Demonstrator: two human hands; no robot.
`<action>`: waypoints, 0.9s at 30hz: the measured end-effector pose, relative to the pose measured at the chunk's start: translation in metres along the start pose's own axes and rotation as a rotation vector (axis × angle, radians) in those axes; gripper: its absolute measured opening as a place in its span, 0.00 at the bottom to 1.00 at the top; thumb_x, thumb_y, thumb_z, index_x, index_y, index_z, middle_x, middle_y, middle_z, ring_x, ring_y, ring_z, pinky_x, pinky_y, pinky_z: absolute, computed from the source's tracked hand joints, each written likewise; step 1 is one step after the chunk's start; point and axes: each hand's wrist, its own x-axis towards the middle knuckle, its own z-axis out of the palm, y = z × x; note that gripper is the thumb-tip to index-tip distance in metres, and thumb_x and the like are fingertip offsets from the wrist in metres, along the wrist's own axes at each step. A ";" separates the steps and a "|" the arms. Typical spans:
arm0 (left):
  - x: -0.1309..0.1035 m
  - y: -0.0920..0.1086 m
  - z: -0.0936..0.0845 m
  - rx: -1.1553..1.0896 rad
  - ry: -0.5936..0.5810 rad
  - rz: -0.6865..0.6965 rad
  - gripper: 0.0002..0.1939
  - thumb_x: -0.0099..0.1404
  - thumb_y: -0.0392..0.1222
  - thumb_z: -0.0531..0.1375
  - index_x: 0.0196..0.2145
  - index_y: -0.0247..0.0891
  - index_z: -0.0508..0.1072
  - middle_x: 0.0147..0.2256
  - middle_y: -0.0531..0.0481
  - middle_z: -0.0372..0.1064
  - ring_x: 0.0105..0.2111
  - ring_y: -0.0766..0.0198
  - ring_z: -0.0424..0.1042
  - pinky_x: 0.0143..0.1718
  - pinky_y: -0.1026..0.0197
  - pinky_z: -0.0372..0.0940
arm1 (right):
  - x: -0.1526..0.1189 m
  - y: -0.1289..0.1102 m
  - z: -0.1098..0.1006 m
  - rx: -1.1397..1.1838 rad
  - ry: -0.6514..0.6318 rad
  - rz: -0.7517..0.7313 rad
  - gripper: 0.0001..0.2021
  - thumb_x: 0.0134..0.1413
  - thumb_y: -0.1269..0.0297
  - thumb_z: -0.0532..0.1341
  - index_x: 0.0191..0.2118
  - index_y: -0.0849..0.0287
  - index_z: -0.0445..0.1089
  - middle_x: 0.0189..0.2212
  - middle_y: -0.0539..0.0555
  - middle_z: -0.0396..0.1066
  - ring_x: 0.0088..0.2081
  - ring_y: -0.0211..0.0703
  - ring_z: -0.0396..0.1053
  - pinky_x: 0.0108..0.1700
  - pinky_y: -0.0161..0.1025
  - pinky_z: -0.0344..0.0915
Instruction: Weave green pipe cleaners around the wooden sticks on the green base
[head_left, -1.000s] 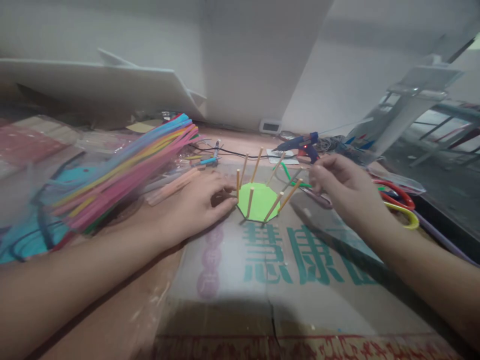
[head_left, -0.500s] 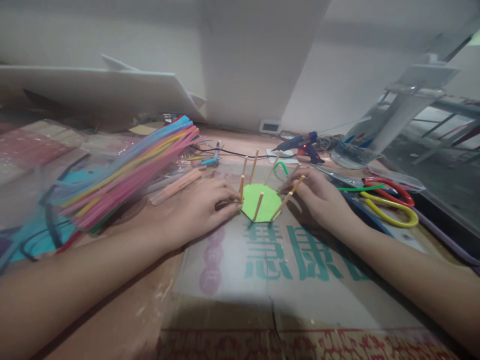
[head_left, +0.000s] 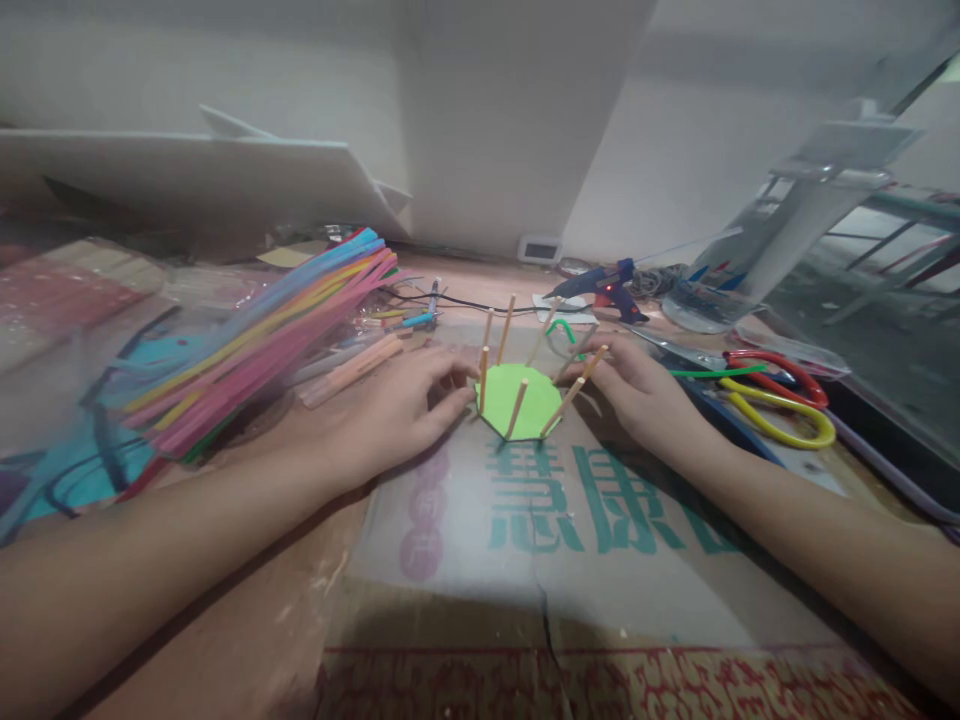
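Observation:
A bright green flat piece with several straight edges [head_left: 517, 400] lies in front of me, with several thin wooden sticks [head_left: 517, 408] standing around its rim. Some sticks lean outward, most clearly at the right. My left hand [head_left: 420, 400] rests at the piece's left edge, thumb and fingers apart, tips close to a stick there; whether they touch it I cannot tell. At the right edge my right hand [head_left: 630, 385] has its fingers curled in among the leaning sticks, which partly hide the fingertips. Behind the piece a green pipe cleaner [head_left: 561, 328] bends into an arch near the right fingers.
A bundle of coloured pipe cleaners [head_left: 277, 340] lies at left. Behind stand a blue glue gun [head_left: 600, 280] with a lit red light and a small white display device [head_left: 540, 248]. Scissors with red and yellow handles [head_left: 784, 425] and a clear plastic jug [head_left: 757, 250] are at right.
My left thumb and fingers have drawn slightly left, off the edge and the stick they were at. My right hand stays at the right edge with little movement.

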 end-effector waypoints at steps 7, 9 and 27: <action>0.006 -0.009 0.001 -0.041 -0.041 0.029 0.12 0.72 0.45 0.53 0.43 0.41 0.75 0.45 0.48 0.74 0.47 0.59 0.71 0.52 0.54 0.64 | 0.002 0.002 0.001 0.035 -0.079 -0.002 0.12 0.63 0.54 0.58 0.46 0.55 0.65 0.37 0.55 0.78 0.38 0.45 0.77 0.44 0.48 0.73; 0.006 -0.011 0.002 -0.024 -0.051 0.027 0.12 0.72 0.46 0.55 0.40 0.40 0.76 0.42 0.49 0.75 0.44 0.59 0.71 0.49 0.55 0.65 | 0.002 0.002 0.001 0.044 -0.102 0.011 0.12 0.63 0.54 0.57 0.47 0.55 0.65 0.38 0.55 0.77 0.38 0.45 0.76 0.44 0.47 0.73; 0.000 -0.007 0.000 0.043 -0.103 0.095 0.10 0.70 0.47 0.58 0.39 0.41 0.76 0.41 0.50 0.75 0.43 0.60 0.71 0.48 0.56 0.63 | 0.004 0.000 -0.008 -0.023 0.143 -0.042 0.05 0.63 0.60 0.57 0.39 0.55 0.66 0.34 0.51 0.72 0.38 0.42 0.72 0.43 0.41 0.69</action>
